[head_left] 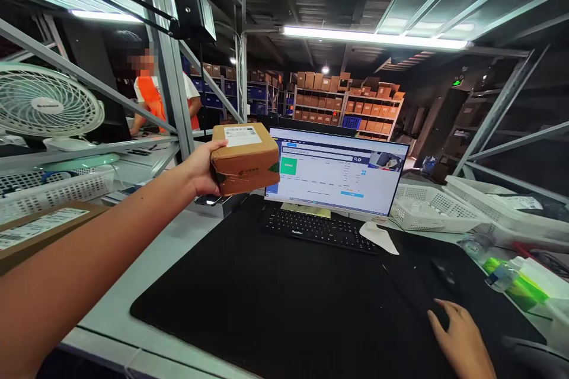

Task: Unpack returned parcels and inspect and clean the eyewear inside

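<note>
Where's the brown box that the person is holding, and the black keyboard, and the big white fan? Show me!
Brown box [246, 164]: head view, on its front side, below the label.
Black keyboard [317, 230]: head view, on its keys.
White fan [48, 105]: head view, on the round middle of its front.

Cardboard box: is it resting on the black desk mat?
No, the left hand holds the cardboard box raised, clear of the black desk mat, partly covering the monitor.

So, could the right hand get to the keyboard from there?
Probably yes: mostly bare black mat lies between the right hand and the keyboard, though a white sheet hides part of the keyboard's right end.
</note>
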Demonstrator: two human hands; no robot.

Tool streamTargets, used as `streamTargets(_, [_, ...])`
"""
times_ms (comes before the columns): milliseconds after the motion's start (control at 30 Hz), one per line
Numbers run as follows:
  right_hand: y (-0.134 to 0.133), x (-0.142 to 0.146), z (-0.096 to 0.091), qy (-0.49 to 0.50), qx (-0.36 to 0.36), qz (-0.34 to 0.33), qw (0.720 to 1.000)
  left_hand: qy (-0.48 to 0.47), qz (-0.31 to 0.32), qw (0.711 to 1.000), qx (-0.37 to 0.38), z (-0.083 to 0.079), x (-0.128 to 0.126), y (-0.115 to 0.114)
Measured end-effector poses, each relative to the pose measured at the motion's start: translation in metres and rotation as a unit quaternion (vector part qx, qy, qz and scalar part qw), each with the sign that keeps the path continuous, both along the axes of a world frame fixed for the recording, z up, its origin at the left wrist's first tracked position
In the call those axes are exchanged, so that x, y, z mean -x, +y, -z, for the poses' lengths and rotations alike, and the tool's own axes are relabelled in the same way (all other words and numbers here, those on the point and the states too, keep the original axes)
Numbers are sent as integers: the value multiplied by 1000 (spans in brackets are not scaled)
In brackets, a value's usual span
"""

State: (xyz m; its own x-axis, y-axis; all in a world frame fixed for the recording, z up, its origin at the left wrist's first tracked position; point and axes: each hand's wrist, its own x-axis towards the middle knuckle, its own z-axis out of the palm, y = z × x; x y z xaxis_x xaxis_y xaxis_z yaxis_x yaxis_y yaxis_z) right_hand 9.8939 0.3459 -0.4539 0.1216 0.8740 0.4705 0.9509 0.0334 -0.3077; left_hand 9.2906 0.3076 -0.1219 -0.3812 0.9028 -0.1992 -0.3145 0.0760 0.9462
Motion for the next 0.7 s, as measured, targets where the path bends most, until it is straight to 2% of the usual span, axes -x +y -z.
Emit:
streamTargets(100, [3,-6,8,39,-2,-14,999,-22,4,1000,-7,-5,-11,-1])
streamTargets(267, [4,1,8,74,2,-25,997,-7,-8,1000,0,-8,-20,0])
streamTargets(467, [2,3,4,104,6,-34,994,-9,-5,1000,6,-9,-15,0])
streamTargets(600, [2,2,1,114,27,-38,992,0,-50,999,16,-6,-9,6])
streamTargets(700, [2,3,2,119,23,-36,992,25,-56,998,15,-3,-7,9])
